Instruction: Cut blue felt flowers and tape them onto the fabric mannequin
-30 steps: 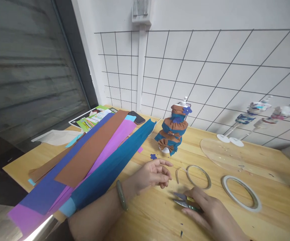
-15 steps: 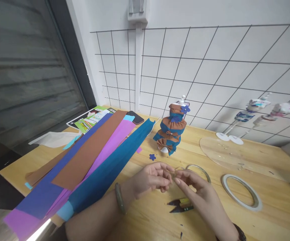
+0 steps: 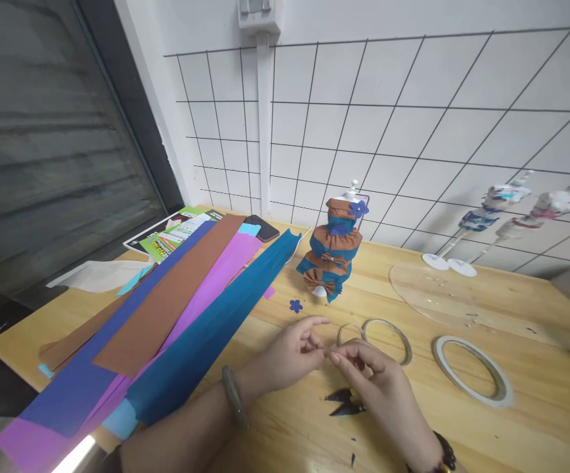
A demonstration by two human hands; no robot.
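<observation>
Snips (image 3: 343,395) lie on the table (image 3: 275,433), points to the left, their handles hidden behind the right hand (image 3: 381,378). Long paper strips (image 3: 176,295) lie across the table's left side; a ruffled brown and teal dress (image 3: 337,246) stands past the hands. The left hand (image 3: 292,351) meets the right at the fingertips: one finger sticks out, others curl in, while the right thumb and forefinger stand close together. Anything pinched there is too small to tell. A wide roll (image 3: 443,360) lies to the right, a narrow roll (image 3: 408,353) nearer the right hand. The snips look light, stiff and sharp, so the handles seem the place to take hold. A blue flower (image 3: 295,306) lies between dress and left hand.
</observation>
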